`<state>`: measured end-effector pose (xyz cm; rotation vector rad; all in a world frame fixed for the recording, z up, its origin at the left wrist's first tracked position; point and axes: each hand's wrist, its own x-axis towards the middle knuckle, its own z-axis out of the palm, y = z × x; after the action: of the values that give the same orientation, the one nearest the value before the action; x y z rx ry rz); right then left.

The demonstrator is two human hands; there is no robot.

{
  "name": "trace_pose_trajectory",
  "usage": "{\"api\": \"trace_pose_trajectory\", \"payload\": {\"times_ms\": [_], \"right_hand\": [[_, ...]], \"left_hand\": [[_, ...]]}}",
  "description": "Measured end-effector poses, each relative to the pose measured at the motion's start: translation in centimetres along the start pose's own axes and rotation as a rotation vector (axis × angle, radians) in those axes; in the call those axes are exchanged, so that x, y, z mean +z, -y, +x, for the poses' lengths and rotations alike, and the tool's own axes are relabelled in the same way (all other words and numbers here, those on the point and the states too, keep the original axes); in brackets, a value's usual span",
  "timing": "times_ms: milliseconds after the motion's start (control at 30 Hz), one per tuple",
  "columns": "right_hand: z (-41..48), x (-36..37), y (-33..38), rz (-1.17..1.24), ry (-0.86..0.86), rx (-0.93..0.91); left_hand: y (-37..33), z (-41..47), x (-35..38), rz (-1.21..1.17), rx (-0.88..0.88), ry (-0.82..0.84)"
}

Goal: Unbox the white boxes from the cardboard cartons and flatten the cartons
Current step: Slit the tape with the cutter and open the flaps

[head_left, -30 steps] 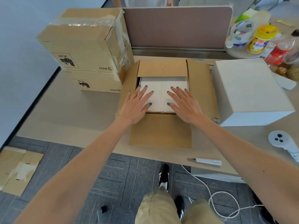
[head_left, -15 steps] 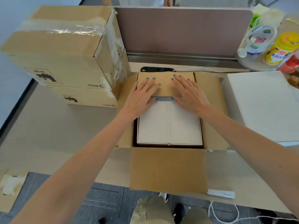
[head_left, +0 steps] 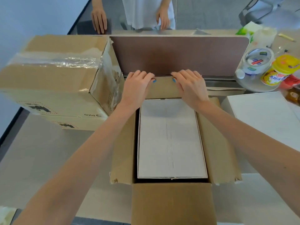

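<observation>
An open cardboard carton sits on the desk in front of me with its flaps spread. Inside it lies a white box, top face showing. My left hand and my right hand both grip the far flap of the carton, fingers curled over its far edge and thumbs on its near face. Another white box stands on the desk at the right, outside any carton.
Two taped cartons are stacked at the left. A brown divider panel runs behind the carton. Bottles and a tape roll crowd the back right. Another person's hands rest beyond the divider.
My hands slid from the white box's top forward onto the far flap and now curl over its far edge. The view has moved closer over the carton.
</observation>
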<state>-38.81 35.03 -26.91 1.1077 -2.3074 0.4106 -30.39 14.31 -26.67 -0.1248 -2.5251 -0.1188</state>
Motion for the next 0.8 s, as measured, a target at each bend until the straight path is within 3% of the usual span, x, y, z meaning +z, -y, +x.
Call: {"api": "trace_pose_trajectory", "payload": {"times_ms": [67, 167, 267, 367, 567, 800], "right_hand": [[0.9, 1.2, -0.5, -0.072, 0.041, 0.066], [0.0, 2.2, -0.9, -0.129, 0.214, 0.131], [-1.6, 2.6, -1.0, -0.123, 0.297, 0.152], [-2.1, 3.1, -0.9, -0.106, 0.353, 0.158], [-5.7, 4.9, -1.3, -0.063, 0.586, 0.214], [-6.3, 4.4, -1.0, 0.03, 0.577, 0.203]], "left_hand": [[0.2, 0.7, 1.2, 0.054, -0.077, 0.037], [0.1, 0.0, 2.7, 0.189, -0.163, 0.235], [0.0, -0.9, 3.2, 0.212, -0.171, 0.303], [0.3, -0.7, 3.3, 0.193, -0.158, 0.35], [0.0, -4.1, 4.9, 0.051, -0.243, 0.618], [-0.6, -6.5, 5.7, -0.016, -0.318, 0.569]]}}
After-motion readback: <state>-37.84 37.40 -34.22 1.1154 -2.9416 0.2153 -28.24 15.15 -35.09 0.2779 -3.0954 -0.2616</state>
